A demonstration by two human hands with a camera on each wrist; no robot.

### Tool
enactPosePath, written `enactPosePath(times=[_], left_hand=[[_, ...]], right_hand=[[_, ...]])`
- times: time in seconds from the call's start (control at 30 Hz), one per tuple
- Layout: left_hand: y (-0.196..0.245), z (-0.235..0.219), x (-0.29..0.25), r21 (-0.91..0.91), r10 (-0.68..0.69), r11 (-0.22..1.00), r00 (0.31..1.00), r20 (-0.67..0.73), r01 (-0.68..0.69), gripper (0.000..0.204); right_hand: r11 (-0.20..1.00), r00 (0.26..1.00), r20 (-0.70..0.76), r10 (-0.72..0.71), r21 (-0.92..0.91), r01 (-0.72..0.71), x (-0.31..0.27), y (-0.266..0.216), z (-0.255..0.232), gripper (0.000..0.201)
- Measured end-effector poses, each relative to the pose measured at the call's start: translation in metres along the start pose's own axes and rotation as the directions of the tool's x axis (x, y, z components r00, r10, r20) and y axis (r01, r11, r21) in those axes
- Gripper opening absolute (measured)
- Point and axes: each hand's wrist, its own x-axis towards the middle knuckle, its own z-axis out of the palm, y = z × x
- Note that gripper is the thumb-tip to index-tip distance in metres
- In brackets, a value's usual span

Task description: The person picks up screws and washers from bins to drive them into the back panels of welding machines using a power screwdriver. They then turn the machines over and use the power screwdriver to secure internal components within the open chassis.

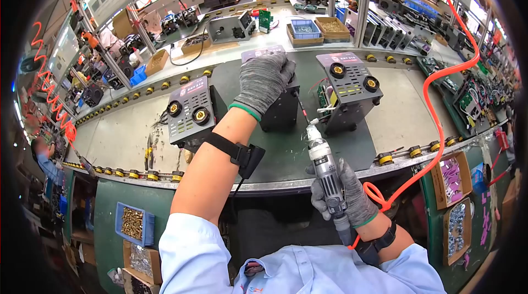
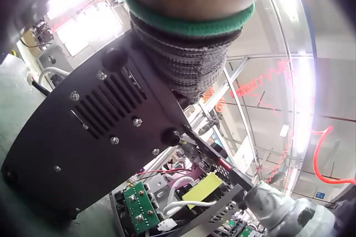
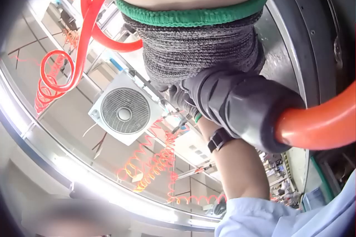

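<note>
My gloved left hand (image 1: 264, 79) grips the top of the middle welding machine (image 1: 280, 115), a dark metal box whose slotted panel shows in the left wrist view. My gloved right hand (image 1: 352, 195) holds a grey-white air screwdriver (image 1: 329, 170) around its body. Its long bit (image 2: 222, 162) points up and left, the tip right at a corner of the middle machine. To the left stands another welding machine (image 1: 190, 110) with two round brass sockets. A similar one (image 1: 352, 88) stands to the right, its green circuit board and wires exposed at the side.
An orange air hose (image 1: 432, 107) loops from above down to the screwdriver. Yellow-handled pliers (image 1: 149, 151) lie at the left. Below the roller edge are a blue bin (image 1: 148, 231) of brass parts and cardboard boxes (image 1: 467, 167) at the right. Other people work in the background.
</note>
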Motion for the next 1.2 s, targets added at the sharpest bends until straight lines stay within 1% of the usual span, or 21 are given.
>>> enactPosePath(times=[0.03,0.07,0.1,0.13,0.17,0.23,0.3,0.33,0.37,0.4,0.43,0.5,0.53,0.63,0.7,0.73,0.77,0.83,1.0,1.03,1.2], left_hand=[[-0.001,0.001,0.0,-0.005,0.021,1.0,0.999,-0.025,-0.021,0.032],[-0.001,0.002,0.0,-0.008,0.018,1.0,0.999,-0.026,-0.018,0.032],[-0.001,0.002,0.0,0.009,0.008,1.0,1.0,0.008,-0.008,0.033],[0.0,0.003,0.0,0.027,-0.004,1.0,0.999,0.043,0.003,0.033],[0.0,0.005,0.0,0.024,-0.008,1.0,0.999,0.044,0.007,0.033],[0.0,0.005,0.0,0.048,0.105,0.994,0.994,-0.043,-0.103,0.029],[-0.001,0.005,0.0,0.03,0.09,0.996,0.996,-0.007,-0.09,0.029],[-0.001,0.005,0.0,0.019,0.104,0.994,0.994,-0.024,-0.104,0.029],[-0.002,0.006,-0.001,0.006,0.117,0.993,0.992,-0.041,-0.116,0.029],[0.001,0.004,-0.001,0.001,0.109,0.994,0.993,-0.043,-0.109,0.029],[0.002,0.002,-0.002,0.029,0.101,0.995,0.995,-0.015,-0.1,0.03],[0.002,0.001,-0.003,0.055,0.077,0.996,0.997,0.015,-0.077,0.032],[0.002,0.0,-0.003,0.053,0.084,0.995,0.996,0.01,-0.085,0.032],[0.0,0.004,0.0,0.093,0.102,0.99,0.995,0.01,-0.103,0.033],[-0.001,0.003,0.003,0.005,0.077,0.997,0.996,0.04,-0.077,0.033],[-0.003,0.003,0.004,0.045,0.126,0.991,0.992,-0.003,-0.125,0.034],[-0.003,0.004,0.004,0.044,0.125,0.991,0.992,-0.004,-0.125,0.034],[-0.001,0.004,0.003,0.002,0.053,0.999,0.997,0.058,-0.053,0.035],[-0.003,0.005,0.003,-0.001,0.074,0.997,0.997,0.02,-0.074,0.035],[-0.003,0.005,0.004,0.004,0.073,0.997,0.997,0.017,-0.073,0.035],[-0.004,0.006,0.006,-0.007,0.06,0.998,0.997,0.052,-0.06,0.034]], right_hand=[[1.0,1.0,-0.003,0.001,-0.002,-0.001,0.002,0.002,-0.002,0.087],[0.973,0.993,0.113,0.027,0.223,-0.052,0.006,0.003,-0.003,0.088],[0.894,0.973,0.231,0.026,0.429,-0.126,0.009,0.005,-0.003,0.089],[0.827,0.957,0.29,0.0,0.538,-0.163,0.009,0.005,0.002,0.09],[0.827,0.958,0.288,0.004,0.537,-0.165,0.008,0.007,0.005,0.09],[0.778,0.935,0.348,-0.069,0.605,-0.167,0.009,0.008,0.011,0.09],[0.806,0.948,0.315,-0.039,0.571,-0.157,0.007,0.008,0.016,0.086],[0.924,0.986,0.169,-0.005,0.377,-0.06,0.006,0.012,0.017,0.085],[0.989,1.0,0.015,-0.006,0.148,0.004,0.004,0.015,0.018,0.084],[0.995,0.99,-0.136,-0.044,-0.097,0.03,0.003,0.017,0.018,0.082],[0.994,0.99,-0.139,-0.037,-0.102,0.023,0.003,0.018,0.018,0.082],[0.995,0.997,-0.068,-0.036,0.096,0.042,0.005,0.021,0.019,0.074],[0.992,0.999,-0.036,-0.029,0.122,0.033,0.008,0.016,0.022,0.072],[0.992,1.0,-0.005,-0.023,0.123,0.023,0.012,0.011,0.024,0.073],[0.994,0.999,-0.016,-0.037,0.103,0.038,0.013,0.007,0.03,0.072],[0.993,0.999,-0.027,-0.02,0.118,0.023,0.012,0.008,0.031,0.072],[0.991,0.999,-0.04,-0.003,0.137,0.008,0.012,0.009,0.031,0.073],[0.99,0.999,-0.04,0.004,0.143,0.002,0.013,0.009,0.029,0.073],[0.986,1.0,-0.027,0.011,0.167,-0.006,0.014,0.009,0.028,0.074],[0.978,1.0,-0.012,0.018,0.209,-0.015,0.015,0.009,0.027,0.074],[0.96,0.999,0.031,0.034,0.278,-0.041,0.016,0.008,0.022,0.075]])
